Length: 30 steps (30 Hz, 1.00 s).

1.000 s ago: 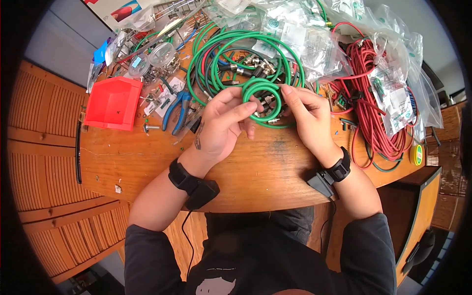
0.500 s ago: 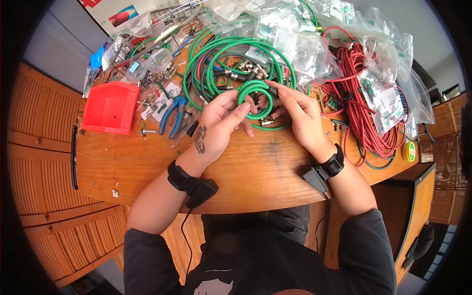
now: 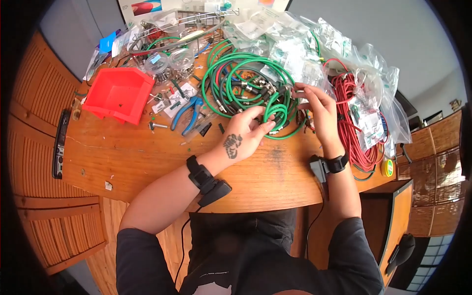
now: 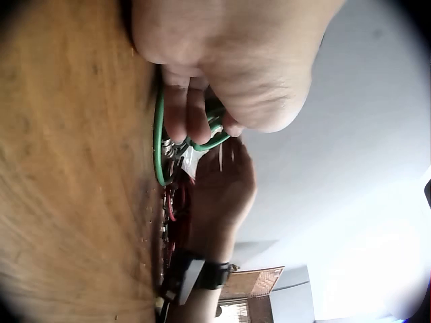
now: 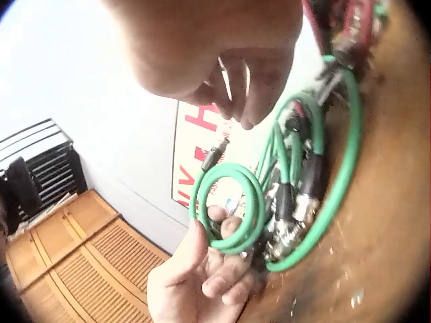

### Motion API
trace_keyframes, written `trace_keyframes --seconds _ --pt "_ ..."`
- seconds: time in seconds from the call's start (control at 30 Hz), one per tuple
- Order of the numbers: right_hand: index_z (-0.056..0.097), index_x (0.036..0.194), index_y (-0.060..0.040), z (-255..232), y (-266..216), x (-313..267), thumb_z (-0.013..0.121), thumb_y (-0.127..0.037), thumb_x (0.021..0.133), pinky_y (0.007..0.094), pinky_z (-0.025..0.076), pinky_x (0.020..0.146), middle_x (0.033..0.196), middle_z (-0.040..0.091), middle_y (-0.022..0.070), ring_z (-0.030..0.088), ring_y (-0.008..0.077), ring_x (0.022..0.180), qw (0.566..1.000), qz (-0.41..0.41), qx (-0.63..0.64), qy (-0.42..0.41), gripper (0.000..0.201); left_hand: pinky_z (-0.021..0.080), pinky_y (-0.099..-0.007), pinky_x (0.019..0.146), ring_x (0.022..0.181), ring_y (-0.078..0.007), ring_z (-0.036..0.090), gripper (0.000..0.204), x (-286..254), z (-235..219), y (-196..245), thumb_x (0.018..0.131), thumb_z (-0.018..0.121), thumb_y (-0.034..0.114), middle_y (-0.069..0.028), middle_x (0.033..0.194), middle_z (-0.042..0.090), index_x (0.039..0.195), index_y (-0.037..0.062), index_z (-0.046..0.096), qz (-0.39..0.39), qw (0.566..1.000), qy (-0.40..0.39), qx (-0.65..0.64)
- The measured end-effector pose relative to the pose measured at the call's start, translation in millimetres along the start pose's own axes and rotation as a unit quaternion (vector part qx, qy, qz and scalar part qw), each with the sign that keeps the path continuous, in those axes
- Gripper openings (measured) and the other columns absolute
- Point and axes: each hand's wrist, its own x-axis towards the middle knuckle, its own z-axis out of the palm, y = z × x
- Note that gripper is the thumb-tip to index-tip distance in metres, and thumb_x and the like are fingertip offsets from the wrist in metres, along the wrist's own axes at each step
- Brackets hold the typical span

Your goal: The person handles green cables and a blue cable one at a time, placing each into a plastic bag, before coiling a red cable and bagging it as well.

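A small coil of green cable (image 3: 278,110) is pinched between the thumb and fingers of my left hand (image 3: 241,135). One end with a dark sleeve and metal connector (image 5: 214,156) sticks up free from the coil in the right wrist view. My right hand (image 3: 319,108) is raised just right of the coil, apart from it, its fingers loosely bent with nothing between them. Beneath and behind the coil lie larger green cable loops (image 5: 351,134), with several metal connectors (image 5: 286,239) among them. The left wrist view shows the coil partly hidden behind my left fingers (image 4: 196,121).
Left on the wooden table (image 3: 246,182) stands a red bin (image 3: 132,110), with blue-handled pliers (image 3: 196,102) and small parts beside it. Clear plastic bags (image 3: 295,44) are heaped at the back. A bundle of red cable (image 3: 351,137) and a yellow tin (image 3: 387,168) are at the right.
My right hand has let go of the cable's connector end and moved off to the right. The left hand still holds the coil. The head view has shifted.
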Motion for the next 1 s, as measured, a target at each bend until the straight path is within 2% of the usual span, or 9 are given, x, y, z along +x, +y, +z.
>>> trace_keyframes --seconds 0.2,0.3,0.37,0.4,0.5,0.73,0.8,0.87,1.0 --pt "0.066 0.119 -0.0035 3 -42 86 0.063 -0.021 0.090 0.0321 0.055 0.078 0.111 0.069 0.0115 0.068 0.0207 0.098 0.984 -0.009 -0.143 -0.109 0.034 0.044 -0.0243 0.049 0.055 -0.0062 0.053 0.021 0 2 -1 0.095 0.062 0.010 -0.0034 0.075 0.065 0.112 -0.0017 0.059 0.023 0.996 -0.001 0.083" --pt "0.063 0.124 -0.0065 -4 -34 148 0.070 -0.032 0.084 0.0385 0.053 0.085 0.113 0.068 0.0168 0.067 0.0305 0.102 0.908 -0.138 -0.393 -0.049 0.048 0.044 -0.0247 0.049 0.052 -0.0065 0.053 0.020 -1 1 2 0.095 0.062 0.011 -0.0034 0.071 0.064 0.111 -0.0015 0.060 0.047 0.993 0.003 0.105" --pt "0.060 0.128 -0.0126 -5 -35 176 0.073 -0.038 0.079 0.0416 0.050 0.092 0.113 0.067 0.0212 0.065 0.0369 0.104 0.726 -0.294 -0.595 0.181 0.057 0.040 -0.0251 0.048 0.049 -0.0055 0.050 0.019 0 1 -1 0.094 0.063 0.010 -0.0033 0.065 0.062 0.109 -0.0022 0.060 0.077 0.990 0.015 0.115" --pt "0.060 0.128 -0.0126 -5 -31 188 0.073 -0.038 0.079 0.0416 0.050 0.092 0.113 0.067 0.0212 0.065 0.0369 0.104 0.725 -0.296 -0.594 0.181 0.057 0.040 -0.0251 0.048 0.049 -0.0055 0.050 0.019 -1 1 0 0.094 0.063 0.010 -0.0033 0.065 0.062 0.109 -0.0022 0.060 0.079 0.990 0.017 0.116" --pt "0.061 0.126 -0.0122 -10 -21 207 0.074 -0.027 0.078 0.0383 0.051 0.090 0.106 0.070 0.0180 0.066 0.0322 0.100 0.882 -0.111 -0.453 0.070 0.052 0.035 -0.0259 0.047 0.050 -0.0032 0.045 0.018 -4 1 7 0.093 0.064 0.008 -0.0032 0.065 0.059 0.107 -0.0027 0.061 0.074 0.987 0.017 0.139" --pt "0.066 0.117 -0.0004 -51 -60 182 0.065 -0.010 0.090 0.0276 0.053 0.080 0.100 0.071 0.0063 0.068 0.0152 0.093 0.919 -0.285 -0.218 0.162 0.028 0.035 -0.0253 0.047 0.051 -0.0035 0.045 0.018 2 0 -3 0.092 0.064 0.007 -0.0028 0.070 0.060 0.106 -0.0029 0.061 0.144 0.977 0.054 0.147" --pt "0.065 0.116 0.0011 -59 -69 154 0.065 -0.010 0.091 0.0280 0.054 0.081 0.102 0.070 0.0066 0.067 0.0158 0.095 0.948 -0.253 -0.120 0.152 0.027 0.035 -0.0244 0.048 0.052 -0.0033 0.044 0.017 0 3 0 0.092 0.065 0.008 -0.0013 0.069 0.059 0.105 -0.0017 0.061 0.149 0.972 0.096 0.157" --pt "0.064 0.115 0.0026 -65 -69 124 0.065 -0.010 0.092 0.0285 0.054 0.082 0.104 0.069 0.0070 0.067 0.0164 0.097 0.965 -0.219 -0.018 0.144 0.026 0.046 -0.0351 0.057 0.060 -0.0224 0.059 0.023 1 0 1 0.088 0.066 0.013 -0.0166 0.083 0.065 0.103 -0.0031 0.060 0.131 0.972 0.114 0.161" --pt "0.064 0.105 0.0019 -61 -58 65 0.063 -0.006 0.093 0.0278 0.053 0.082 0.101 0.069 0.0057 0.066 0.0146 0.096 0.981 -0.159 -0.023 0.109 0.015 0.041 -0.0293 0.051 0.055 -0.0121 0.052 0.019 4 -5 1 0.091 0.065 0.017 -0.0064 0.072 0.060 0.103 0.0030 0.063 0.152 0.963 0.192 0.117"
